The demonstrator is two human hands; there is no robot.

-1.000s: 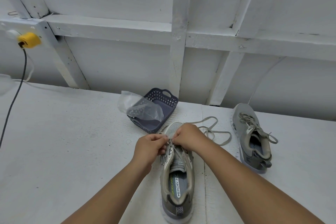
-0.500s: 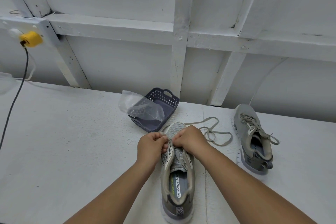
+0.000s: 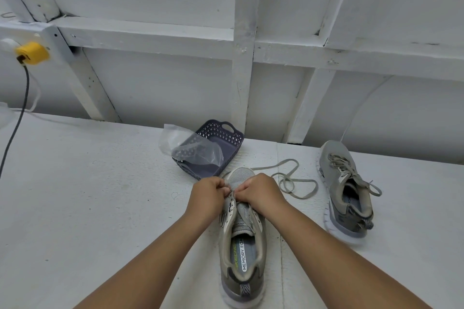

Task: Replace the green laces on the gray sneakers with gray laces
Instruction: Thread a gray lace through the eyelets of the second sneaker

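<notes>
White surface (image 3: 88,195) carried everything. Near sneaker (image 3: 242,241) lay heel toward camera, toe away; 2nd sneaker (image 3: 347,188), laced, sat well apart to the right. Purple basket (image 3: 221,144) w/ clear plastic bag (image 3: 190,148) just beyond near toe. Left hand (image 3: 207,194) & right hand (image 3: 261,192) both pinched shut at the near sneaker's front eyelets; what they gripped was hidden. Loose gray lace (image 3: 293,180) lay just right of right hand.

Two sneakers (image 3: 242,241) (image 3: 347,190), one basket (image 3: 227,133), one bag (image 3: 190,149).
</notes>
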